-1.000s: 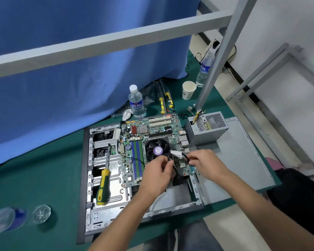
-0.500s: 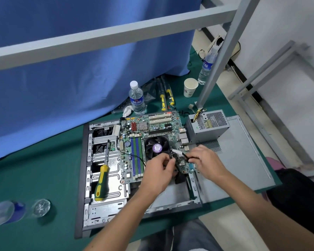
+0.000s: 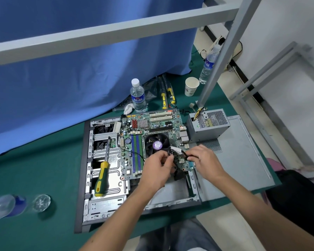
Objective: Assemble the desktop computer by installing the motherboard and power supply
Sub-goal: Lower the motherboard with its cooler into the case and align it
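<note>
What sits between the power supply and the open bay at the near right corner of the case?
Both hands: the left hand and right hand pinch a black cable over the motherboard corner, between the power supply, standing outside on the side panel, and the case bay.

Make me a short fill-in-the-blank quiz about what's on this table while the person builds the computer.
1. The screwdriver lying on the case has a yellow and ____ handle.
2. The power supply sits outside the case, on its ____ side as seen here.
3. Both the left hand and right hand work on a black ____ above the motherboard.
4. The paper cup stands ____.

Missing words: green; right; cable; upright
</note>
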Action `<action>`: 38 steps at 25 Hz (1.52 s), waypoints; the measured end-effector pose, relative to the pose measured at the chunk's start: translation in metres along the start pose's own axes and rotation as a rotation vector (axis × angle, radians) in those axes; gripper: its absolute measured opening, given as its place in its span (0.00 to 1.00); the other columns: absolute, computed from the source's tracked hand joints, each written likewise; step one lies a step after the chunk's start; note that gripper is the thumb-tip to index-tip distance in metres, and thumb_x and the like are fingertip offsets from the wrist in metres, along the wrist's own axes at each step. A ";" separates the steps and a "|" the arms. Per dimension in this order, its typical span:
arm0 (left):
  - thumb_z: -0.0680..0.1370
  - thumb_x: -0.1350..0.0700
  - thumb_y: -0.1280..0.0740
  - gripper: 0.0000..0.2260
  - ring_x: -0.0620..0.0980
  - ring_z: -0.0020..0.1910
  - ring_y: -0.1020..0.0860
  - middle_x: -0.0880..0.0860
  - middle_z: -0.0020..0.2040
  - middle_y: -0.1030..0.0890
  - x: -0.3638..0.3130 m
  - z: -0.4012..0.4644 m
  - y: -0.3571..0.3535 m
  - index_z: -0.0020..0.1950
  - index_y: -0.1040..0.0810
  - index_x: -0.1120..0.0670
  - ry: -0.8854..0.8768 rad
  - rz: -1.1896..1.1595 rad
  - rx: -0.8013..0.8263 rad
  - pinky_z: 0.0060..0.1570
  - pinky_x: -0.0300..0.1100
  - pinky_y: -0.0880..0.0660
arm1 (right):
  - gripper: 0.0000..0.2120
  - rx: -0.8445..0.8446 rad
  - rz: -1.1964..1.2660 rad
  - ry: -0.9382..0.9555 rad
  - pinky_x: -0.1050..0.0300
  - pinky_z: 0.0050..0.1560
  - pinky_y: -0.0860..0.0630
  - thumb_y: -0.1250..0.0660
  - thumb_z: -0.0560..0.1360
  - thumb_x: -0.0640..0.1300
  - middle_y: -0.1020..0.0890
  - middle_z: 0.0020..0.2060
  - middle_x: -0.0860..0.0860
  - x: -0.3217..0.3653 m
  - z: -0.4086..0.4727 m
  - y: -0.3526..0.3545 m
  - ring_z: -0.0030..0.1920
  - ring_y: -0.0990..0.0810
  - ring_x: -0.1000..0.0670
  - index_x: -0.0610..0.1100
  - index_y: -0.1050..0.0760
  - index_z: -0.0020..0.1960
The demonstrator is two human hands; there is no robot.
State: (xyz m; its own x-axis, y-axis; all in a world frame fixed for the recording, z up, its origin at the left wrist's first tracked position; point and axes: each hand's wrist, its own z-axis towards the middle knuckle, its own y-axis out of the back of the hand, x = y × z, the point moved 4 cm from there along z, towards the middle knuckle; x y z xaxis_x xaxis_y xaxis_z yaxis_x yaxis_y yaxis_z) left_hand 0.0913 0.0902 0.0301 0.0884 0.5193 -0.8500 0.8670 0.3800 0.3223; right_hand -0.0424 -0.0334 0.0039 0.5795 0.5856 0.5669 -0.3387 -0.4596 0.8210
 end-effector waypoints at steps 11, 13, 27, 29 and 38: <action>0.81 0.53 0.36 0.09 0.49 0.36 0.16 0.52 0.38 0.16 0.003 0.000 0.000 0.44 0.22 0.54 0.010 0.006 -0.004 0.42 0.56 0.18 | 0.10 0.089 -0.171 0.185 0.51 0.50 0.22 0.29 0.75 0.36 0.16 0.44 0.47 0.004 0.001 0.000 0.48 0.22 0.48 0.39 0.18 0.56; 0.81 0.53 0.36 0.09 0.49 0.37 0.16 0.53 0.38 0.16 0.003 0.000 0.000 0.44 0.23 0.54 0.009 0.008 -0.010 0.42 0.56 0.18 | 0.09 0.144 -0.205 0.197 0.54 0.53 0.24 0.32 0.77 0.40 0.17 0.45 0.49 0.004 0.004 0.000 0.49 0.24 0.50 0.42 0.19 0.57; 0.81 0.52 0.35 0.09 0.50 0.37 0.17 0.52 0.37 0.17 0.000 0.002 -0.001 0.44 0.23 0.55 -0.035 0.046 -0.008 0.42 0.56 0.19 | 0.06 0.247 -0.256 0.143 0.63 0.49 0.31 0.34 0.78 0.40 0.25 0.45 0.53 0.009 0.012 0.000 0.48 0.24 0.52 0.45 0.20 0.53; 0.81 0.52 0.35 0.09 0.51 0.38 0.17 0.52 0.37 0.16 0.000 0.002 0.000 0.44 0.23 0.55 -0.038 0.054 -0.007 0.43 0.56 0.19 | 0.07 0.230 -0.250 0.144 0.60 0.53 0.27 0.33 0.78 0.39 0.21 0.46 0.51 0.011 0.011 -0.001 0.51 0.24 0.52 0.44 0.19 0.53; 0.81 0.53 0.36 0.09 0.47 0.37 0.17 0.52 0.38 0.17 0.000 0.002 0.003 0.43 0.24 0.55 -0.049 0.054 0.002 0.44 0.55 0.19 | 0.08 0.170 -0.174 0.057 0.61 0.53 0.26 0.32 0.78 0.43 0.19 0.47 0.53 0.007 0.008 0.001 0.49 0.23 0.54 0.48 0.20 0.56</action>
State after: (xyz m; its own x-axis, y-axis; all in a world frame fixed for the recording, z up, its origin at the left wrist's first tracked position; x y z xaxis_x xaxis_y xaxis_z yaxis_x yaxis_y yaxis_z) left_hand 0.0952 0.0904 0.0301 0.1587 0.5012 -0.8507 0.8614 0.3507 0.3673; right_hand -0.0325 -0.0351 0.0086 0.5742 0.7002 0.4243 -0.1049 -0.4511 0.8863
